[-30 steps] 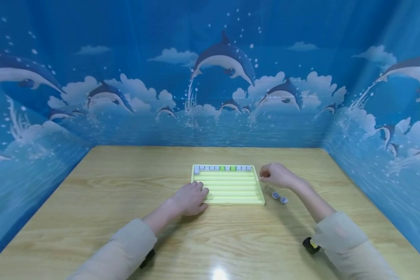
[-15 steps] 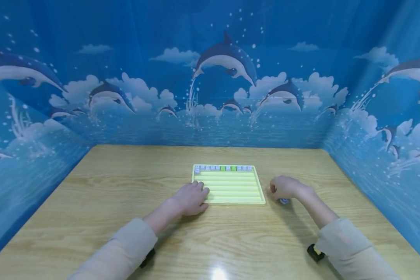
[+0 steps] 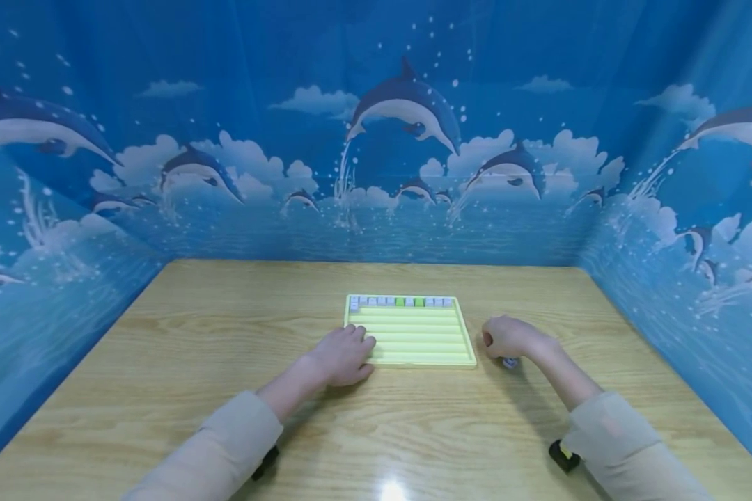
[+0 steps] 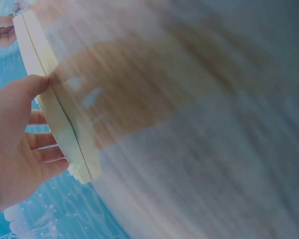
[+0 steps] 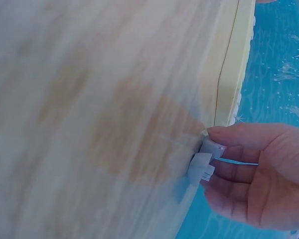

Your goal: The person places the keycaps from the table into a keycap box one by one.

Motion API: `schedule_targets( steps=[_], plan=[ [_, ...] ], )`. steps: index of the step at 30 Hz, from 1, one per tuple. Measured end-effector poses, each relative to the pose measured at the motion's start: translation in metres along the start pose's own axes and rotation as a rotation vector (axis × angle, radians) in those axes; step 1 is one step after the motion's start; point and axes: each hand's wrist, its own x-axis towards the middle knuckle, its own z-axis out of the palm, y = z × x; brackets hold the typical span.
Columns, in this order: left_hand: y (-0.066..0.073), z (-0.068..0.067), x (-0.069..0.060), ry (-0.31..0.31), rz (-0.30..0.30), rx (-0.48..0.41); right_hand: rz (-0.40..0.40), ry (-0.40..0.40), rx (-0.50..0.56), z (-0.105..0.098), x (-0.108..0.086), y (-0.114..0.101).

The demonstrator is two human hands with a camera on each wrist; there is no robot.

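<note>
A pale yellow-green ridged tray [image 3: 416,341] lies mid-table. White and green keycaps [image 3: 381,300] line its back row, with one white keycap [image 3: 354,308] at the left of the second row. My left hand [image 3: 341,356] holds the tray's near left corner; in the left wrist view its thumb [image 4: 37,84] is at the front side and its fingers reach over the rim. Right of the tray, my right hand [image 3: 510,337] is down at the table. In the right wrist view it pinches a pale keycap [image 5: 213,148]; a second keycap [image 5: 199,167] lies right beside it.
The wooden table [image 3: 244,299] extends around the tray. A blue dolphin-print curtain [image 3: 376,229] stands behind the table and along both sides. A black device [image 3: 564,456] sits at the right sleeve.
My right hand has moved from the tray's right edge toward me and rightward, down onto the two loose keycaps. For the last half second it has barely moved. The left hand stays put.
</note>
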Motion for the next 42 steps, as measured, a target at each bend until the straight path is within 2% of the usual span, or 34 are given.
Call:
schedule_targets(
  steps=[5, 13, 20, 30, 36, 42],
  plan=[
    [0.000, 0.001, 0.001, 0.001, -0.001, -0.002, 0.008, 0.036, 0.042, 0.000, 0.001, 0.001],
    [0.000, 0.003, 0.002, 0.011, -0.001, 0.011, -0.019, 0.171, 0.116, -0.004, 0.006, -0.003],
    [0.000, 0.005, 0.002, 0.002, 0.000, 0.006, -0.009, 0.212, 0.100, -0.004, 0.011, -0.008],
    [0.000, 0.003, 0.002, 0.007, -0.007, 0.013, 0.001, 0.253, 0.168, -0.006, 0.019, -0.017],
    [0.000, 0.000, 0.001, 0.011, -0.005, 0.017, -0.051, 0.322, 0.148, -0.006, 0.019, -0.021],
    [0.001, 0.000, 0.001, 0.006, -0.008, 0.007, -0.148, 0.363, 0.183, -0.004, 0.020, -0.023]
  ],
)
